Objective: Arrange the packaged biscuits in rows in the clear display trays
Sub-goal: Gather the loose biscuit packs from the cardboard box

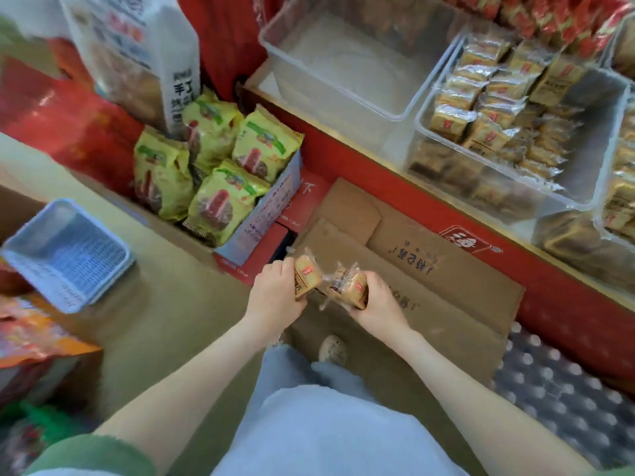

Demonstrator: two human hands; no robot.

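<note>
Meanwhile, one clear tray (347, 94) lies bare beside a biscuit-filled tray (426, 132).

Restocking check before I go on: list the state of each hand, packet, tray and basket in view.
left hand, grips a biscuit packet
right hand, grips a second biscuit packet
left clear tray, empty
middle clear tray, partly filled, right side bare
blue basket, empty
carton of green bags, open, full

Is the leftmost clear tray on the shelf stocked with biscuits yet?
No, the leftmost clear tray shows only its bare floor, while the tray beside it holds biscuit packets.
</note>
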